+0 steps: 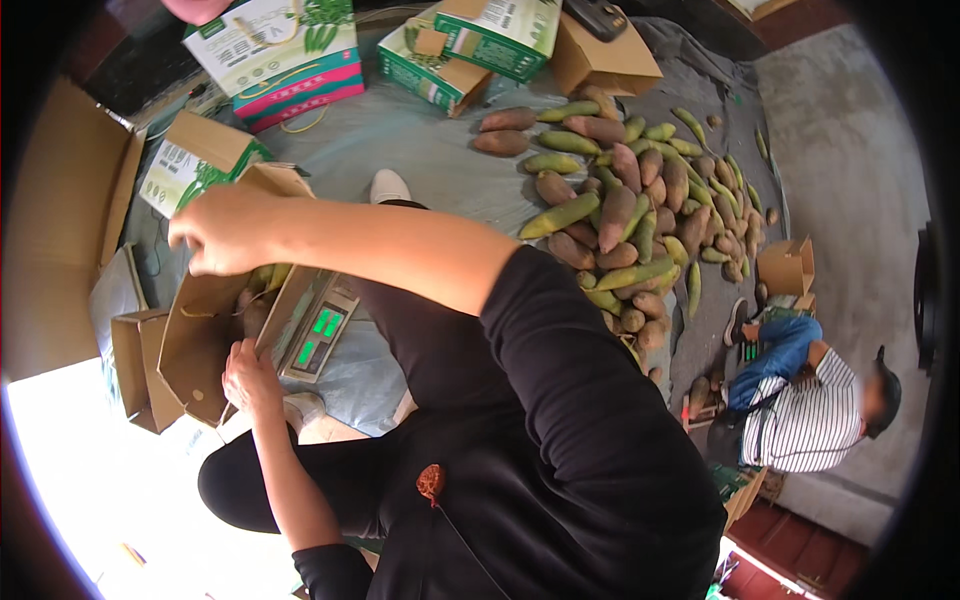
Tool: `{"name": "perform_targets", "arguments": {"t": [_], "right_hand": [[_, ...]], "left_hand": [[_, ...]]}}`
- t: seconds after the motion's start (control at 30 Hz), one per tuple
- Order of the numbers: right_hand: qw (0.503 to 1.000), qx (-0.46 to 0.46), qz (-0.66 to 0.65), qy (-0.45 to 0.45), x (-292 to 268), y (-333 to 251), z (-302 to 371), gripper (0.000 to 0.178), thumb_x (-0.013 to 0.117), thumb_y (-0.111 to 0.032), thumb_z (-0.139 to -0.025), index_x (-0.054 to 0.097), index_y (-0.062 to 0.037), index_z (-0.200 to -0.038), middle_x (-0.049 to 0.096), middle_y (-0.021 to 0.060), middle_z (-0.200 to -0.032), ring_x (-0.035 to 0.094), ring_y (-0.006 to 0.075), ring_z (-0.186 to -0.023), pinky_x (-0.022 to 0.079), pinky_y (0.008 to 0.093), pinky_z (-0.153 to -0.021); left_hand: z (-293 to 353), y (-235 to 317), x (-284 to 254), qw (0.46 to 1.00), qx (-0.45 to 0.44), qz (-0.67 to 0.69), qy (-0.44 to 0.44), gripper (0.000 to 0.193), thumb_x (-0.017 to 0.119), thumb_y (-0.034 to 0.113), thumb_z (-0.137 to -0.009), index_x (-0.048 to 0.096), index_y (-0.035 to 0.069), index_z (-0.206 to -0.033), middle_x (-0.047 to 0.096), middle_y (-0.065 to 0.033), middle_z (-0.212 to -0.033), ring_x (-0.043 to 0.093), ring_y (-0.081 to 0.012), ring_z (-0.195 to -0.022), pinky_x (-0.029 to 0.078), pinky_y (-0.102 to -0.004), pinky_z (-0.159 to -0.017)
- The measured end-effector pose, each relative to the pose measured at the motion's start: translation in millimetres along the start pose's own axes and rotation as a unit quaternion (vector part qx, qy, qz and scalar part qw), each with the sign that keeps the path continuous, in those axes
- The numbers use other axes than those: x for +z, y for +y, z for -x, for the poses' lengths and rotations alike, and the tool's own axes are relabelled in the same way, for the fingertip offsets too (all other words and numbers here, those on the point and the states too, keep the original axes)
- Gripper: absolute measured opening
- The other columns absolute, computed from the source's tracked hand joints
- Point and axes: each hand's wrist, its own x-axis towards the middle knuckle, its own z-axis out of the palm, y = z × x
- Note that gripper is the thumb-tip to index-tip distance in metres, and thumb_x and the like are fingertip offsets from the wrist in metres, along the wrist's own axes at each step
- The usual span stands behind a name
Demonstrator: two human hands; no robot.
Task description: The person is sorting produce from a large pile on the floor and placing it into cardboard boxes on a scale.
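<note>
An open cardboard box (195,345) stands in front of me beside a digital scale (322,330) with a green lit display. Brownish tubers and green gourd-like vegetables (262,285) show partly inside it. My left hand (252,378) is at the box's near rim, fingers bent against the cardboard. Stretched across the far side, my right hand (225,232) hovers over the box opening with its fingers curled down. Whether anything lies in the right fingers is hidden.
A large heap of tubers and green gourds (630,210) covers the sheet to the right. Printed green-and-white cartons (270,50) stand at the back. A large brown carton (60,220) rises at left. Another person (800,420) sits far right near another scale.
</note>
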Motion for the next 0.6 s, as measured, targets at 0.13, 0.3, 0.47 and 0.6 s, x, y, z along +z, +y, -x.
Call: {"name": "perform_targets", "arguments": {"t": [0.13,0.3,0.47,0.6], "right_hand": [[0.956,0.013,-0.105,0.272,-51,39,67,0.023,0.065,-0.008,-0.078,0.062,-0.0045,-0.1,0.066,0.0075,-0.087,0.063,0.0147,-0.079,0.051,0.0287,-0.069],[0.885,0.281,-0.086,0.36,-64,142,226,0.021,0.062,-0.008,-0.078,0.062,-0.0023,-0.098,0.067,0.0117,-0.09,0.064,0.0196,-0.084,0.05,0.0314,-0.075],[0.791,0.509,0.18,0.288,-44,199,401,0.019,0.062,-0.013,-0.074,0.066,-0.0043,-0.09,0.067,0.0157,-0.088,0.064,0.0285,-0.086,0.049,0.0359,-0.074],[0.685,0.604,0.207,0.35,-61,202,494,0.02,0.06,-0.013,-0.071,0.066,-0.0069,-0.09,0.065,0.0182,-0.088,0.062,0.0343,-0.089,0.049,0.0413,-0.077]], "left_hand": [[1,-4,2,1.0,0.006,0.015,0.005,0.016,0.066,0.011,-0.073,0.057,0.006,-0.085,0.058,-0.0093,-0.087,0.058,-0.0297,-0.085,0.046,-0.0415,-0.071],[-1,-8,13,0.999,0.02,0.045,0.017,0.018,0.066,0.009,-0.071,0.058,0.005,-0.087,0.059,-0.0118,-0.084,0.058,-0.0331,-0.081,0.046,-0.0429,-0.068],[-4,-17,22,0.997,0.033,0.072,0.024,0.018,0.066,0.008,-0.07,0.059,0.005,-0.087,0.059,-0.0121,-0.085,0.058,-0.0337,-0.081,0.046,-0.0433,-0.068],[-2,-15,19,0.994,0.04,0.098,0.029,0.017,0.065,0.008,-0.071,0.059,0.005,-0.087,0.058,-0.0125,-0.084,0.058,-0.0339,-0.079,0.045,-0.0432,-0.067]]}}
